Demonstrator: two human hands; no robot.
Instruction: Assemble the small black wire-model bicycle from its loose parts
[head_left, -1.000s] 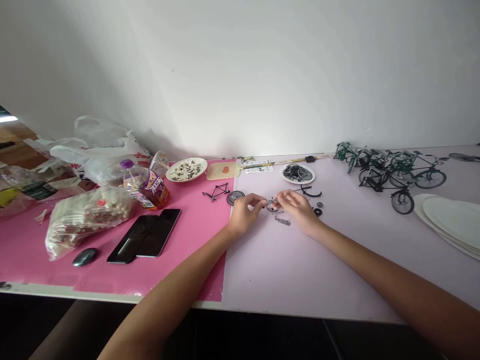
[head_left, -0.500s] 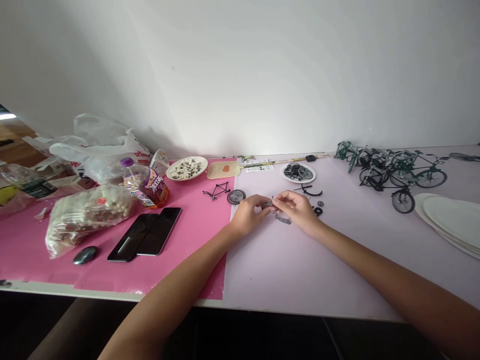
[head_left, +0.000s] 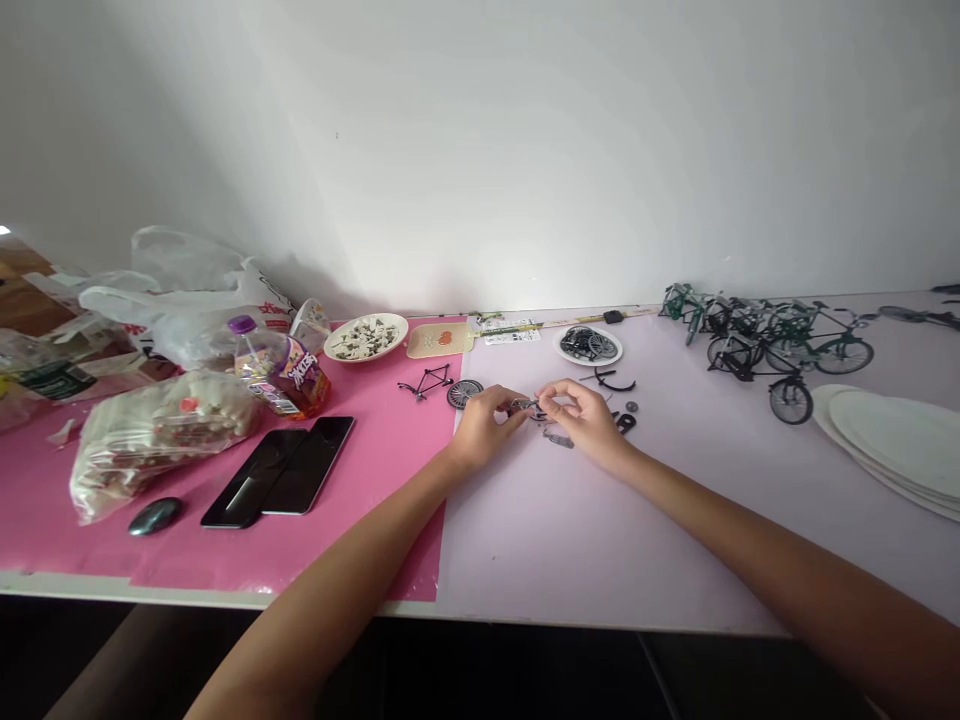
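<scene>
Over the pale lilac half of the table, my left hand and my right hand meet fingertip to fingertip. Both are closed in a pinch on a small grey model bicycle part, its exact kind too small to make out. A spoked model wheel lies just beyond my left hand, partly covered by it, beside a black bicycle frame. Just below the fingertips rests a small grey translucent piece. Near my right hand lie a black oval piece, a small round disc and a curved black part.
A white bowl of black parts and several assembled model bicycles stand toward the wall. Stacked white plates are at right. On the left are phones, a drink bottle, a filled plastic bag and a plate of small pieces.
The camera view has shifted slightly. The grey part shows more clearly between my fingertips, and my hands have moved only a little.
</scene>
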